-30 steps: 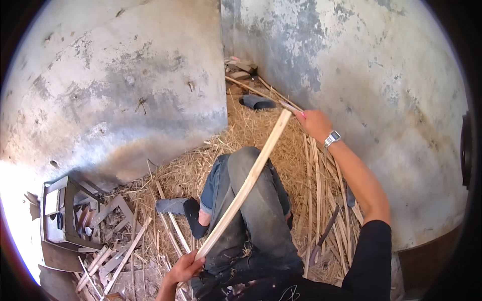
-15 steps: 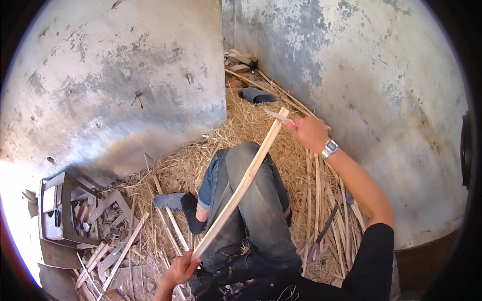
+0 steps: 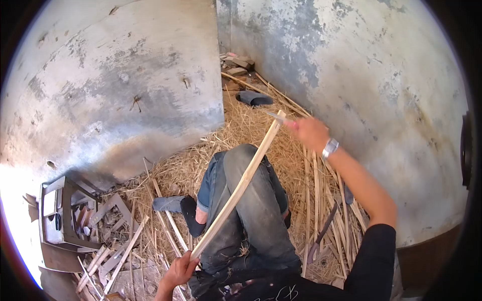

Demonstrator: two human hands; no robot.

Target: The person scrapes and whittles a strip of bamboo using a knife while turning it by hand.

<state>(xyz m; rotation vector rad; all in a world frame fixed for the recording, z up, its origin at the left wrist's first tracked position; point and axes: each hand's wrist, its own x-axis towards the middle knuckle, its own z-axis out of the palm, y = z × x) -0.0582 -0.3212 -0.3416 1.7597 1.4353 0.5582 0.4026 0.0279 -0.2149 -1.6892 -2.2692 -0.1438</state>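
Note:
A long pale wooden strip (image 3: 235, 196) slants across my jeans-covered legs, its far end up and to the right. My left hand (image 3: 181, 271) is closed around its near end, low in the view. In my right hand (image 3: 311, 133) is a small knife (image 3: 281, 118) with a pinkish handle, mostly hidden by my fingers. The blade lies across the strip near its far end; whether it cuts in cannot be made out. A silver watch (image 3: 330, 148) sits on my right wrist.
Straw-like shavings (image 3: 296, 175) cover the floor. Long wooden strips (image 3: 316, 200) and a dark curved blade-like tool (image 3: 324, 233) lie at right. A slipper (image 3: 254, 98) lies ahead. A broken wooden frame (image 3: 68, 215) with scraps stands at left. Worn walls (image 3: 371, 100) close in both sides.
My right hand and the knife have shifted only slightly at the strip's far end, and the hand is a little blurred. My left hand keeps its hold. The view has moved slightly.

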